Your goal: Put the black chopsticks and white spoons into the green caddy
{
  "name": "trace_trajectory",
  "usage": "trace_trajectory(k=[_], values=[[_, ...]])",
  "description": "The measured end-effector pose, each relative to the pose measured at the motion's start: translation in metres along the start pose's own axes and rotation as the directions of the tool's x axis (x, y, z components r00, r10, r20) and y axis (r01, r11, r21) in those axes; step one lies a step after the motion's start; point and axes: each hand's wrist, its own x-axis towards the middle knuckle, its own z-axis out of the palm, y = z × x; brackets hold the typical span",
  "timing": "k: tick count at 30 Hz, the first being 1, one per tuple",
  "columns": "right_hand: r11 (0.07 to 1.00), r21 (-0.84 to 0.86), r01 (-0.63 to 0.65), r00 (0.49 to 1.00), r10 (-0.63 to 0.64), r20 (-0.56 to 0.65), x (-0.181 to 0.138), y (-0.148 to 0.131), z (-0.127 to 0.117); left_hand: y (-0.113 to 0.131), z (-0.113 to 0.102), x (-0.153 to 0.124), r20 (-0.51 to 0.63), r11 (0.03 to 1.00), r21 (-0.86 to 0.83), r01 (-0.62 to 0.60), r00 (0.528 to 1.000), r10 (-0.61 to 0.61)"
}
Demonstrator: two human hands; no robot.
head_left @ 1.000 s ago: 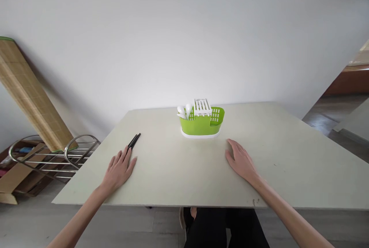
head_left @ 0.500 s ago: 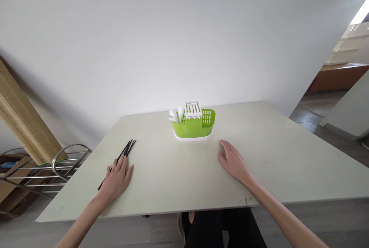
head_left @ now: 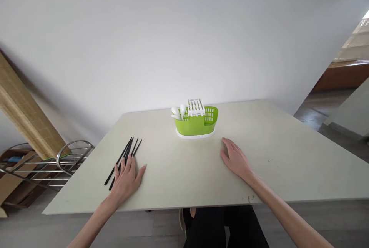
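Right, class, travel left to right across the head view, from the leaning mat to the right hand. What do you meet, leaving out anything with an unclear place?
Leaning tan mat → black chopsticks → green basket → right hand.

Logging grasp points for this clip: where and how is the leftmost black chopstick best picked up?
Probably mid-shaft, from above: the leftmost black chopstick lies flat on the table, thin and straight, so the left hand would pinch across its width. Its middle is uncovered, just left of that hand.
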Motion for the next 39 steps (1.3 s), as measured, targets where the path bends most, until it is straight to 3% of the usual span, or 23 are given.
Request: trace_trajectory(k=[10,16,25,33,36,39], values=[[1.0,0.011,0.017,1.0,-0.016,-0.007,-0.002,0.006,0.004,0.005,0.001,0.001,-0.057,1.0,-0.019,0.024,0.998,-0.025],[0.999,0.018,0.037,0.999,-0.036,-0.014,-0.002,0.008,0.004,-0.015,-0.009,0.003,-0.139,0.999,-0.009,0.031,0.99,-0.032],[1.0,0.01,0.005,1.0,-0.005,-0.001,-0.003,0.007,0.003,-0.043,-0.011,0.008,-0.064,0.996,-0.043,0.078,0.995,-0.081],[1.0,0.007,0.014,1.0,-0.014,-0.004,-0.004,0.007,0.003,-0.058,-0.017,0.006,-0.084,0.995,-0.061,0.079,0.993,-0.084],[1.0,0.01,0.023,1.0,-0.023,-0.008,-0.004,0.005,0.003,-0.055,-0.02,0.009,-0.136,0.998,-0.051,0.046,0.989,-0.053],[1.0,0.012,0.027,1.0,-0.027,-0.002,-0.003,0.003,0.003,-0.035,-0.033,0.02,-0.211,0.995,-0.065,-0.069,0.976,0.054]])
